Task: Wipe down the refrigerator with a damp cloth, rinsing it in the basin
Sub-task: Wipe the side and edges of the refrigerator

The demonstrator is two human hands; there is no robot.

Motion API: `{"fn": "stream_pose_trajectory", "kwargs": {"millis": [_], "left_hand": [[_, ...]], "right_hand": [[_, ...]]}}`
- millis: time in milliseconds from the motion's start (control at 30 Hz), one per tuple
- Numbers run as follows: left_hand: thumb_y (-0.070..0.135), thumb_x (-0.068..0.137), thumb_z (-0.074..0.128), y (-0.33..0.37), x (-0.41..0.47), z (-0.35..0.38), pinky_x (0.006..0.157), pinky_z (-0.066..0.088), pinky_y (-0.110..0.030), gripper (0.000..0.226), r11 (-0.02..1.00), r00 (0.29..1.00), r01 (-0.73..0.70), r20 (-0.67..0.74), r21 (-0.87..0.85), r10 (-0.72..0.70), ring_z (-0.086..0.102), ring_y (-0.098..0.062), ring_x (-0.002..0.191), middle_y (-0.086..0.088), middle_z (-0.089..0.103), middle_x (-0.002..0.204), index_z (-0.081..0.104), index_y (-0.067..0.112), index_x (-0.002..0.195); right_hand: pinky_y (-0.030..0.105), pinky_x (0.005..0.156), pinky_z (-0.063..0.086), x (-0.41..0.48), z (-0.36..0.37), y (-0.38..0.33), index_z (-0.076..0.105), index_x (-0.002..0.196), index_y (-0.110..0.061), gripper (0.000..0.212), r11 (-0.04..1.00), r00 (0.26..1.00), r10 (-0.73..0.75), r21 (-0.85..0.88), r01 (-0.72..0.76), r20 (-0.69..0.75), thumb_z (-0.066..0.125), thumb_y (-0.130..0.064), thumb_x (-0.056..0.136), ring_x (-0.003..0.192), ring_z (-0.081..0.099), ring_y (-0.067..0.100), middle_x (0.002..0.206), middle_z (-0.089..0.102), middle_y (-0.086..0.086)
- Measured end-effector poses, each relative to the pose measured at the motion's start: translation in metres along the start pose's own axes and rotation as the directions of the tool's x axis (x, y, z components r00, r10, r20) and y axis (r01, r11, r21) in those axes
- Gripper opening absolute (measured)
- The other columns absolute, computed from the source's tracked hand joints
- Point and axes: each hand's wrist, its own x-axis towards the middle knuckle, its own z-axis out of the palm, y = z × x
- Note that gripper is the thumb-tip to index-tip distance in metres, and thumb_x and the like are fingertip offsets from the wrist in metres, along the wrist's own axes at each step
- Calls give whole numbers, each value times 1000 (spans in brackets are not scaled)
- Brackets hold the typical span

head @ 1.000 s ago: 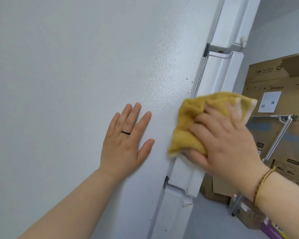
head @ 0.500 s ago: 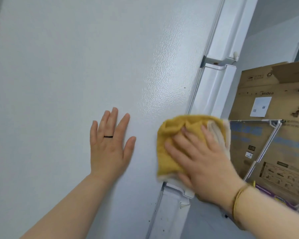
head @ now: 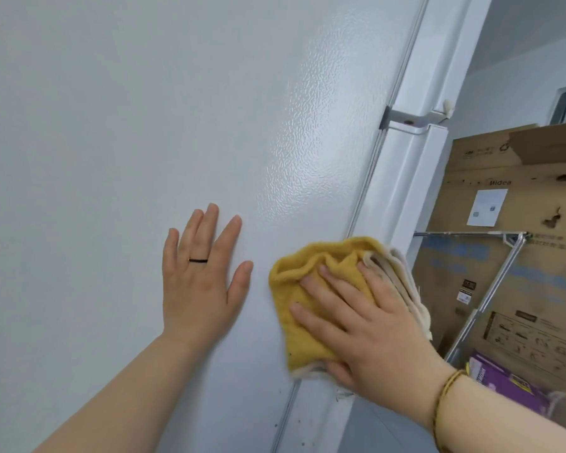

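The white refrigerator's textured side panel point(head: 144, 125) fills the left and centre of the head view. My left hand point(head: 200, 282) lies flat on it, fingers straight and spread, a dark ring on one finger. To its right, my right hand point(head: 363, 322) presses a folded yellow cloth point(head: 294, 302) with a cream underside against the panel's right edge, beside the door seam. The fingers lie spread over the cloth and the thumb sits under its lower edge. No basin is in view.
A door hinge bracket point(head: 412, 117) juts out above the cloth on the fridge's front edge. Large cardboard boxes point(head: 520, 197) lean at the right, with a metal rack frame point(head: 490, 289) in front and a purple package point(head: 504, 384) lower right.
My right hand has slid the cloth down and to the left along the fridge's edge. My left hand has stayed flat on the panel.
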Motion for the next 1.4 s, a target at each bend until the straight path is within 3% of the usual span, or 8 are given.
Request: {"fn": "stream_pose_trajectory", "kwargs": {"millis": [100, 300, 600, 700, 833, 967, 1167, 1400], "left_hand": [[46, 95, 16, 1, 1, -1, 112, 1, -30, 51, 1000, 1000, 10, 11, -13, -10, 16, -21, 132, -7, 26, 140, 34, 16, 132], [45, 96, 17, 1, 2, -2, 112, 0, -30, 50, 999, 1000, 5, 8, -35, -5, 24, -27, 130, -14, 34, 140, 35, 15, 132], [32, 87, 34, 4, 2, -4, 111, -2, -27, 47, 999, 1000, 15, 11, -51, -15, 20, -26, 130, -18, 36, 140, 31, 15, 131], [32, 88, 34, 5, 2, -5, 110, -5, -26, 47, 997, 999, 20, 32, -72, -17, 18, -26, 130, -20, 35, 141, 30, 15, 132], [32, 88, 33, 4, 2, -6, 110, -5, -25, 48, 998, 999, 19, 51, -63, -16, 17, -26, 130, -20, 34, 141, 29, 15, 133], [34, 89, 32, 3, -2, -10, 109, -8, -23, 51, 996, 994, 18, 110, -92, -8, 12, -25, 132, -14, 25, 144, 25, 16, 136], [46, 93, 25, -2, -57, -28, 105, 11, -45, 46, 996, 964, -65, 254, -53, 76, 18, -28, 130, -5, 21, 145, 32, 23, 132], [53, 94, 12, -7, -98, -28, 105, 3, -45, 49, 998, 945, -33, 328, 57, 12, 0, -21, 133, -8, 14, 143, 21, 31, 137]], "right_hand": [[47, 109, 9, 7, -3, 36, 46, 123, -23, 55, 999, 1000, 13, -35, -14, -24, 44, -47, 74, 124, 37, 25, 131, 55, 7], [56, 104, 22, 31, 1, 36, 57, 118, -13, 50, 816, 785, 577, 139, -561, -224, 47, -41, 79, 127, 30, 32, 126, 56, 17], [43, 113, 10, -26, 1, 16, 50, 117, -24, 38, 989, 997, -63, 128, 69, -47, 26, -44, 95, 125, 39, 20, 128, 57, 2], [46, 111, 11, -8, 1, 50, 51, 116, -21, 39, 985, 977, 143, 116, -126, -159, 31, -46, 94, 124, 38, 25, 125, 59, 9], [63, 100, 27, 15, 13, 25, 56, 108, -14, 32, 848, 798, 516, 313, -427, -311, 47, -38, 88, 124, 35, 31, 118, 59, 15], [47, 114, 7, 2, 13, 11, 52, 101, -22, 26, 908, 872, 386, 287, -304, -301, 48, -43, 87, 119, 41, 26, 110, 46, 1], [40, 114, 11, -42, 10, -32, 55, 95, -22, 28, 925, 975, 173, 362, -113, -139, 35, -42, 93, 114, 47, 19, 101, 63, 0], [40, 114, 7, -40, 9, -55, 60, 97, -16, 34, 864, 931, 355, 412, -290, -88, 36, -40, 95, 117, 44, 22, 104, 66, 4]]}}
